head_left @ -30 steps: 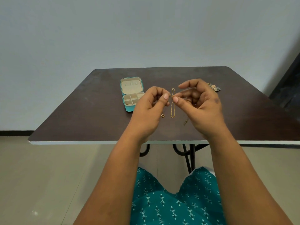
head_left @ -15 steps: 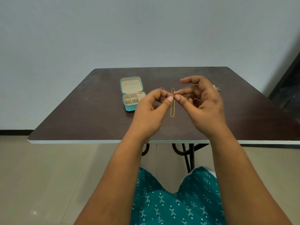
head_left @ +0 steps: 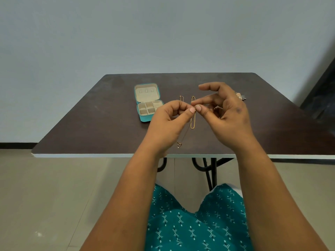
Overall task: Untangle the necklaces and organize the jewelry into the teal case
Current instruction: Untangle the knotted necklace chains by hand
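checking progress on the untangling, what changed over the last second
The thin chain's heart pendant now hangs lower, near the table front edge, below the left hand; before it dangled just under that hand. The right hand lifted its index finger a little higher. Both hands go on pinching the thin chain together. The gold chain, teal case and the ornament at the far right stayed put.

the case (head_left: 146, 119) at ten o'clock of the hands is teal outside and cream inside, on a dark brown table (head_left: 94, 124) with a white front edge. the chain (head_left: 192, 122) is gold, and at six o'clock the garment (head_left: 197, 223) is teal with a pale arrow-and-dot print.
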